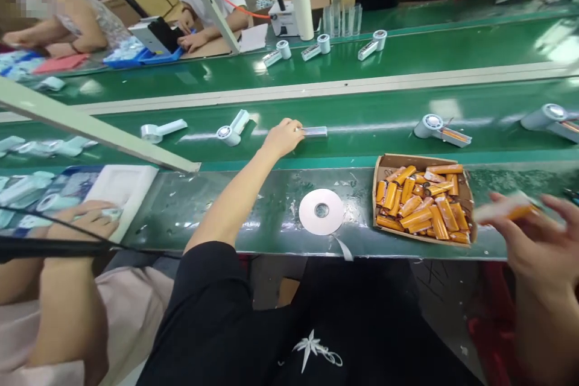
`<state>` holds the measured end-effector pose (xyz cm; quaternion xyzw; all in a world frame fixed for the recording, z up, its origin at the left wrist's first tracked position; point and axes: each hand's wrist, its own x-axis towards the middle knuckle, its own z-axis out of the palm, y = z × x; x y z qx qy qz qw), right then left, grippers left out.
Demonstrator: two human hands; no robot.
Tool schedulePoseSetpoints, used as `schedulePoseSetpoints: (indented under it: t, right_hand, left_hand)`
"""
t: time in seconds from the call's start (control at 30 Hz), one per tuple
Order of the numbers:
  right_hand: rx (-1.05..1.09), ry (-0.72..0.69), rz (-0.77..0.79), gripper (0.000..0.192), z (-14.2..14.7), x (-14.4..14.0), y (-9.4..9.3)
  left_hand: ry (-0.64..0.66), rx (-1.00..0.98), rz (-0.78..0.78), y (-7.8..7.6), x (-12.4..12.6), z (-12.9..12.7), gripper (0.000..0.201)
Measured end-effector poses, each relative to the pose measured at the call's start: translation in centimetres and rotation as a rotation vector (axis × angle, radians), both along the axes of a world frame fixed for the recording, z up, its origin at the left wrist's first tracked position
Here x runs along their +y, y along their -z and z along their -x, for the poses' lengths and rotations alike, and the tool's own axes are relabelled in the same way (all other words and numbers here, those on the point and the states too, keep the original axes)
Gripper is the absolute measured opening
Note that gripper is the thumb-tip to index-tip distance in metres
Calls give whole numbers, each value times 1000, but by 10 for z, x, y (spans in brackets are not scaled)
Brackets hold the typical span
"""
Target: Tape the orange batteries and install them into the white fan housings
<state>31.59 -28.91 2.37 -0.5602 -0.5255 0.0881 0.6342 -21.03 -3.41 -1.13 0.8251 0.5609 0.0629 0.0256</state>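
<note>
My left hand [284, 137] reaches across to the green conveyor belt, its fingers closed around a pale blue handheld fan [315, 131]. Only the fan's handle shows; my hand hides its head. At the right edge, my right hand [540, 238] is raised, blurred, pinching an orange battery [520, 211] that has something whitish along it. To its left, a cardboard box [379, 193] full of orange batteries [416, 211] stands on the bench. A roll of white tape [312, 217] lies flat left of the box, its loose end over the bench edge.
Several more fans [230, 134] lie along the near belt [362, 139], and 3 fans [371, 45] on the far one. A slanted metal bar [90, 123] crosses at left. A co-worker's hand [85, 220] rests by a white tray [131, 193]. Other people work opposite, near a bottle [301, 6].
</note>
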Motion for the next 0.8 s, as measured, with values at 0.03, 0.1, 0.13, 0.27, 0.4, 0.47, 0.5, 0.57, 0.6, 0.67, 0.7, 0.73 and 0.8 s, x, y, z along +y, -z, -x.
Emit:
schedulePoseSetpoints:
  t: [0.03, 0.1, 0.13, 0.27, 0.4, 0.47, 0.5, 0.57, 0.6, 0.67, 0.7, 0.73, 0.8]
  right_hand:
    - [-36, -158, -39, 69, 18, 18, -13]
    - [-40, -471, 3, 53, 54, 59, -37]
    - [-41, -571, 31, 46, 71, 80, -45]
    - [-74, -743, 260, 51, 128, 157, -51]
    - [-315, -771, 422, 50, 172, 210, -32]
    - [-611, -756, 504, 52, 189, 226, -24]
    - [-775, -737, 539, 52, 195, 231, -21]
    - [-1030, -691, 588, 48, 203, 237, -18]
    - [-1106, -680, 606, 46, 205, 239, -18]
    - [-1178, -686, 636, 47, 208, 239, -17]
    - [-1213, -690, 650, 49, 210, 239, -17]
    - [-1248, -691, 667, 51, 211, 238, -16]
    - [-1303, -684, 703, 54, 217, 236, -14]
  left_hand:
    - [72, -24, 43, 2, 6, -20, 25]
    - [195, -87, 151, 5, 17, -55, 23]
    - [240, -119, 203, 5, 23, -68, 21]
    - [277, -225, 292, 4, 35, -87, 22]
    - [163, -342, 272, 8, 31, -88, 29]
    - [96, -374, 250, 11, 29, -93, 26]
    - [71, -382, 244, 12, 28, -96, 24]
    - [33, -388, 245, 13, 27, -104, 20]
    - [20, -390, 247, 13, 27, -107, 19]
    - [-5, -393, 250, 13, 28, -113, 18]
    - [-18, -396, 251, 12, 27, -115, 18]
    - [-31, -400, 254, 12, 27, -117, 18]
    - [-53, -410, 261, 10, 25, -121, 19]
